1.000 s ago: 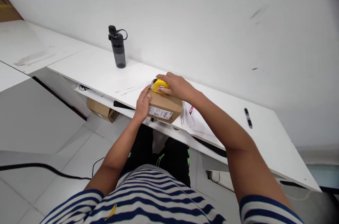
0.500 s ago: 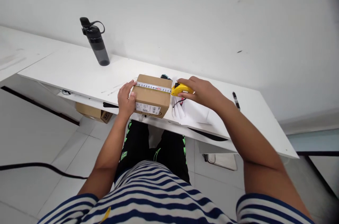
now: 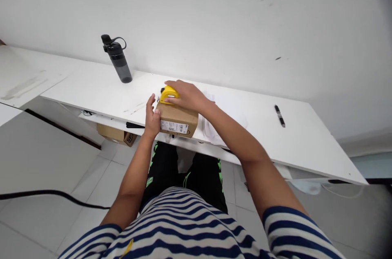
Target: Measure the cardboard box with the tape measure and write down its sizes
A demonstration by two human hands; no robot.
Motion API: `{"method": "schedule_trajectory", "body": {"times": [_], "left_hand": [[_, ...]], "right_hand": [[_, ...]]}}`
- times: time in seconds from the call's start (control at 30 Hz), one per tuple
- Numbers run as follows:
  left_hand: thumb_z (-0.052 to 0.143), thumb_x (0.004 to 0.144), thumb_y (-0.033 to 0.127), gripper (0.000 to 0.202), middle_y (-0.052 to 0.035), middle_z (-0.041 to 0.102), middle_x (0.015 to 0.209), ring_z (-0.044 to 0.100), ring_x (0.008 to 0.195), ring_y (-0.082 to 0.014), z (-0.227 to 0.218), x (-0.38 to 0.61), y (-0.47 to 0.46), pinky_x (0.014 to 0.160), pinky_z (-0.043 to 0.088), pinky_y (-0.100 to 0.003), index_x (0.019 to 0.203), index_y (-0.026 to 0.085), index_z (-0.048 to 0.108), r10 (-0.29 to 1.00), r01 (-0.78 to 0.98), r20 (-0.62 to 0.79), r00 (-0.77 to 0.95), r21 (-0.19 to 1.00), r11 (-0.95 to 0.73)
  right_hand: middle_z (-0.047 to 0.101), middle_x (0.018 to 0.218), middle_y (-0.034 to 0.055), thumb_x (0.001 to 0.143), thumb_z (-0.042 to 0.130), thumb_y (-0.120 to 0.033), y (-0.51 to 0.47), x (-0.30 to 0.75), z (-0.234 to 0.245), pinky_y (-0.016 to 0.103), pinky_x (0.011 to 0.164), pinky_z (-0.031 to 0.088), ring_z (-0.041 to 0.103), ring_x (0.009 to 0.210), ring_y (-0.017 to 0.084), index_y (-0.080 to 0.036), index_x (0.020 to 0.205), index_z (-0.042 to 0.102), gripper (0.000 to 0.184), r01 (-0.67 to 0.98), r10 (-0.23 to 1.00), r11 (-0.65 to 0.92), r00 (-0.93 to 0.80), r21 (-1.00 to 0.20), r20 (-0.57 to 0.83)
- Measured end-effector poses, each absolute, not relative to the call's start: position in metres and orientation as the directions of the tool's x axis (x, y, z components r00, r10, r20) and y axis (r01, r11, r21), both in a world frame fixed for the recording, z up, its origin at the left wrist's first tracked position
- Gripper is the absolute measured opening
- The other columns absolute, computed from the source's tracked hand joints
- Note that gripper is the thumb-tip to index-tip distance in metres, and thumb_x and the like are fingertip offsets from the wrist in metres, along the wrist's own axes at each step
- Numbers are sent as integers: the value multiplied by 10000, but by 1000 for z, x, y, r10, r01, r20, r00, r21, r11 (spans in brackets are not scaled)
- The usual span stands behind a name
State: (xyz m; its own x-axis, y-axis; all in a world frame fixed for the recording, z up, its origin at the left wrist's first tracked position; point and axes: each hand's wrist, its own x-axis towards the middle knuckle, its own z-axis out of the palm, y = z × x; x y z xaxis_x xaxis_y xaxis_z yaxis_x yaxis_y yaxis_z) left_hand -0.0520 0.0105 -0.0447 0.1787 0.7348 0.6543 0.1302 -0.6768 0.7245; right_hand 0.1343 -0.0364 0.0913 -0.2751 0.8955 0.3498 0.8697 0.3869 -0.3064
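Note:
My right hand [image 3: 188, 94] grips a yellow tape measure [image 3: 169, 93] over the left end of the box's top. A short bit of its metal end shows at the case's left side. Beneath it is a brown cardboard box [image 3: 180, 115], with a white printed label [image 3: 174, 126] on the side facing me. Against the box's left side rests my left hand [image 3: 152, 119], its fingers pointing up and apart, the thumb at the box's edge. My right hand and forearm hide part of the box's top.
On the white table [image 3: 251, 124], a dark water bottle [image 3: 119, 61] stands at the back left. White papers [image 3: 214, 128] lie right of the box, and a black marker [image 3: 279, 116] is farther right. Below the table sits another cardboard box [image 3: 114, 133].
My right hand has carried the tape measure leftward across the box, and the tape blade has drawn back into the case. My left hand's fingers have lifted from the tape's end.

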Motion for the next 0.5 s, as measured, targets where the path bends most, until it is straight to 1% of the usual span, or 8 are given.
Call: {"method": "schedule_trajectory", "body": {"times": [0.07, 0.13, 0.23, 0.27, 0.3, 0.37, 0.43, 0.5], "left_hand": [[404, 927, 728, 798, -166, 369, 1607, 453, 1440, -309, -43, -51, 10, 1177, 388, -499, 1564, 271, 255, 795, 137, 597, 106, 783, -607], [460, 935, 679, 812, -175, 326, 1622, 411, 1468, -312, -37, -51, 2, 1213, 332, -517, 1582, 273, 183, 827, 182, 562, -4, 814, -552], [521, 951, 585, 766, -173, 250, 1648, 262, 1546, -304, -26, -51, -24, 1280, 185, -517, 1570, 241, 229, 762, 281, 626, -164, 770, -573], [528, 953, 573, 742, -172, 267, 1634, 262, 1543, -301, -23, -50, -36, 1283, 178, -515, 1557, 231, 266, 706, 299, 682, -189, 725, -621], [538, 951, 570, 719, -168, 322, 1595, 317, 1513, -299, -22, -49, -50, 1266, 230, -513, 1540, 231, 305, 651, 287, 733, -195, 678, -677], [544, 916, 649, 747, -145, 448, 1488, 461, 1408, -292, -20, -46, -80, 1191, 374, -496, 1521, 257, 345, 594, 160, 791, -148, 612, -775], [466, 860, 799, 823, -139, 549, 1387, 557, 1311, -306, -22, -41, -108, 1124, 462, -494, 1478, 256, 430, 651, 13, 756, 66, 652, -758], [449, 794, 875, 876, -131, 626, 1305, 638, 1197, -305, -27, -34, -130, 1045, 536, -478, 1428, 272, 498, 676, -52, 685, 274, 712, -700]], "right_hand": [[647, 1299, 134, 961, 580, -460, -18, 114, 91, 411, 946, 480, 620, 1128, 293, -192, 1449, 499, 562, 845, 872, 430, -298, -318, 387], [647, 1290, 130, 979, 553, -469, -12, 101, 93, 412, 946, 487, 620, 1122, 285, -190, 1452, 491, 552, 822, 839, 471, -306, -321, 449], [644, 1292, 112, 983, 514, -562, -32, 96, 93, 413, 958, 506, 616, 1124, 266, -215, 1484, 454, 612, 783, 790, 494, -222, -379, 572], [633, 1315, 109, 970, 503, -613, -45, 97, 90, 414, 974, 508, 611, 1145, 263, -226, 1498, 437, 658, 764, 774, 491, -163, -418, 611], [618, 1349, 109, 947, 495, -671, -62, 99, 84, 414, 994, 508, 604, 1172, 262, -238, 1511, 421, 714, 742, 756, 489, -97, -460, 647], [582, 1414, 109, 916, 457, -748, -102, 102, 63, 423, 1032, 502, 579, 1242, 267, -265, 1543, 376, 797, 681, 729, 495, 12, -540, 684], [628, 1348, 109, 872, 457, -801, -143, 105, 36, 449, 1013, 522, 606, 1211, 277, -286, 1556, 366, 861, 624, 698, 549, 24, -556, 716], [670, 1244, 114, 851, 412, -838, -179, 111, 11, 439, 930, 565, 653, 1110, 271, -302, 1540, 412, 873, 616, 678, 572, 17, -542, 735]]}}
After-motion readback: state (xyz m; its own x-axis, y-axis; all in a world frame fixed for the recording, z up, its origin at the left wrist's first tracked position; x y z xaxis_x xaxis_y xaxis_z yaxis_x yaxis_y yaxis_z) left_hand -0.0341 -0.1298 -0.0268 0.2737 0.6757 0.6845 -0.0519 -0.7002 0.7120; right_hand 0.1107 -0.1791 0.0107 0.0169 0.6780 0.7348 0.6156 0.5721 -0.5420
